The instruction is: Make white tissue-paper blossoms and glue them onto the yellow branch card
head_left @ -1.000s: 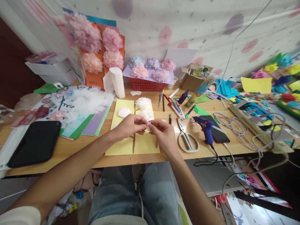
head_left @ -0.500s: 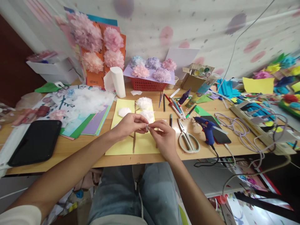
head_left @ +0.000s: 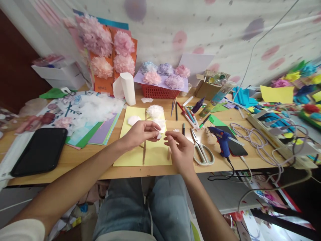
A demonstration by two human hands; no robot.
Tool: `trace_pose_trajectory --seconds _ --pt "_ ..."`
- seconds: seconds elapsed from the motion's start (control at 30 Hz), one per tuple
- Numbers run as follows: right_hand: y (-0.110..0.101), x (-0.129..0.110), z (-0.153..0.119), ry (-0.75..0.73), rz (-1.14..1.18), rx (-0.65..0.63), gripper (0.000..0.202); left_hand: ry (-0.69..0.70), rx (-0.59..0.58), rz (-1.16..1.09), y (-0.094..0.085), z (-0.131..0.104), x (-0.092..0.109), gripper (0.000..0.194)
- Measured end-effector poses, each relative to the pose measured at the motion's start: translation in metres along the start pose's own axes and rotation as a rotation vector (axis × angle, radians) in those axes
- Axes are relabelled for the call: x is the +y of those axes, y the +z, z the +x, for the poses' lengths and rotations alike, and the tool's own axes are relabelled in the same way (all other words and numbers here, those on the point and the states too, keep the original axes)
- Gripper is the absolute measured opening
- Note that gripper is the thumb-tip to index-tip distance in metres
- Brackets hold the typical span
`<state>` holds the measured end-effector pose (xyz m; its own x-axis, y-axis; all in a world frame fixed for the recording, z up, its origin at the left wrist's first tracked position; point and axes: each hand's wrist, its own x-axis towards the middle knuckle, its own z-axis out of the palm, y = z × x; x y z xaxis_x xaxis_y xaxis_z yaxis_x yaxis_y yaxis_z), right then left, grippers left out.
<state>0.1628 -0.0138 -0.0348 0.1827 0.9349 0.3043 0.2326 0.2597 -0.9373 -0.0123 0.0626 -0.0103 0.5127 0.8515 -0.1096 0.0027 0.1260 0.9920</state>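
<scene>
My left hand [head_left: 141,134] pinches a small white piece [head_left: 159,136] between thumb and fingertips, above a yellow sheet [head_left: 156,154]. Just to its right is my right hand [head_left: 180,149], its fingers curled and its fingertips apart from the white piece; whether it holds anything is too small to tell. The sheet bears a brown stem with branches [head_left: 144,154] and fluffy white tufts [head_left: 154,111] near its top. Another white tuft [head_left: 133,120] lies at the upper left of the sheet. Part of the sheet is hidden beneath my hands.
Scissors [head_left: 202,149], a blue glue gun [head_left: 220,137] and several markers [head_left: 188,117] lie to the right. On the left are a black tablet [head_left: 38,151], coloured papers [head_left: 102,132] and white fluff [head_left: 99,107]. A red basket [head_left: 160,92] stands behind.
My right hand has parted from my left and shifted slightly right. The white piece stays in my left fingertips. The whole view has moved a little.
</scene>
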Motion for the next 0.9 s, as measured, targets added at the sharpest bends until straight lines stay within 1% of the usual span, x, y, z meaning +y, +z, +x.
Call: trace_pose_trajectory --seconds 0.07,0.13,0.17,0.23,0.3,0.47,0.53,0.6,0.63,0.67,0.73,0.77,0.83,0.9 --pt "0.000 -0.002 0.005 0.187 0.047 -0.064 0.028 0.018 -0.004 0.031 0.000 0.001 -0.003 0.032" --pt "0.000 -0.003 0.009 0.295 0.045 -0.152 0.031 0.022 -0.018 0.064 0.000 0.001 -0.005 0.032" --pt "0.001 -0.003 0.011 0.322 0.038 -0.168 0.032 0.021 -0.025 0.077 0.000 0.001 -0.006 0.032" --pt "0.003 -0.002 0.012 0.328 0.024 -0.150 0.031 0.009 -0.038 0.088 0.000 0.000 -0.006 0.032" --pt "0.004 -0.001 0.010 0.301 0.032 -0.112 0.031 -0.022 -0.040 0.077 0.001 -0.001 -0.004 0.033" --pt "0.010 0.002 0.006 0.243 0.115 -0.014 0.031 -0.117 -0.065 0.055 0.006 -0.004 -0.001 0.030" --pt "0.010 0.002 0.004 0.228 0.110 -0.017 0.030 -0.124 -0.071 0.060 0.006 -0.003 -0.003 0.027" --pt "0.005 0.002 0.001 0.202 0.059 -0.032 0.029 -0.099 -0.066 0.097 0.003 -0.001 -0.004 0.024" --pt "0.000 0.002 -0.002 0.161 -0.007 -0.023 0.028 -0.070 -0.046 0.148 0.000 0.001 -0.004 0.023" --pt "-0.005 0.002 -0.006 0.089 -0.108 -0.006 0.026 -0.029 -0.014 0.232 -0.004 0.002 -0.003 0.021" --pt "-0.019 0.002 -0.015 -0.134 -0.378 0.024 0.024 0.071 0.080 0.466 -0.013 0.005 0.000 0.017" --pt "-0.027 0.003 -0.019 -0.259 -0.509 0.004 0.023 0.119 0.127 0.586 -0.017 0.006 0.002 0.016" --pt "-0.039 0.006 -0.029 -0.443 -0.697 -0.111 0.027 0.186 0.170 0.768 -0.024 0.007 0.005 0.015" --pt "-0.047 0.010 -0.036 -0.526 -0.801 -0.245 0.034 0.212 0.161 0.841 -0.027 0.007 0.007 0.014"
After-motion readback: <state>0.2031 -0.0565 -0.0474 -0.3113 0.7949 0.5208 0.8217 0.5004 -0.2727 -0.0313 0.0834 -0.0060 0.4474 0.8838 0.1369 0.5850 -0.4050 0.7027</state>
